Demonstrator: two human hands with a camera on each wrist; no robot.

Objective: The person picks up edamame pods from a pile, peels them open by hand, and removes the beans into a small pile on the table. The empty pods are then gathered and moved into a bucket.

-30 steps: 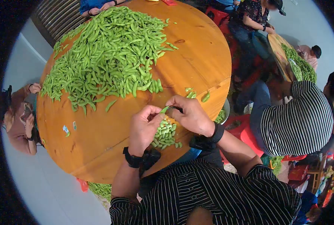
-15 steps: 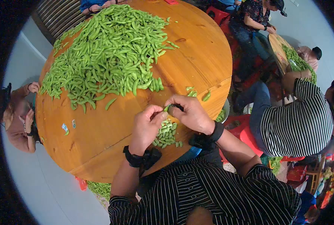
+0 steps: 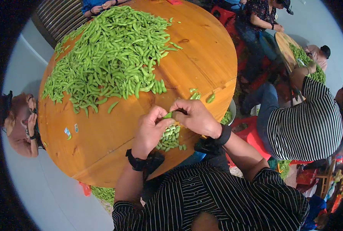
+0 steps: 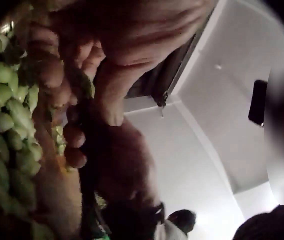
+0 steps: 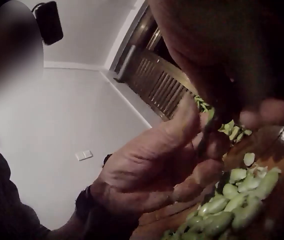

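In the head view a green soybean pod (image 3: 168,114) is held between both hands over the near part of the table. My left hand (image 3: 148,129) pinches its left end between thumb and fingers. The right hand (image 3: 197,118) grips the other end, thumb and forefinger curled in; a dark patch shows between them. Right below the hands lies a small pile of shelled green beans (image 3: 170,139), partly covered by the left hand. Both wrist views show these beans close up, the left wrist view at its left edge and the right wrist view (image 5: 237,202) at the lower right.
A large heap of pods (image 3: 110,57) covers the far left of the round wooden table (image 3: 202,50). A few pods (image 3: 210,98) lie right of the hands. A metal basin (image 3: 232,111) stands past the right edge. Other people sit around, one in a striped shirt (image 3: 304,123).
The pod between my fingers has turned from steeply tilted to flatter, and the right fingers have shifted slightly along it. At the left, another person's hands have come together.
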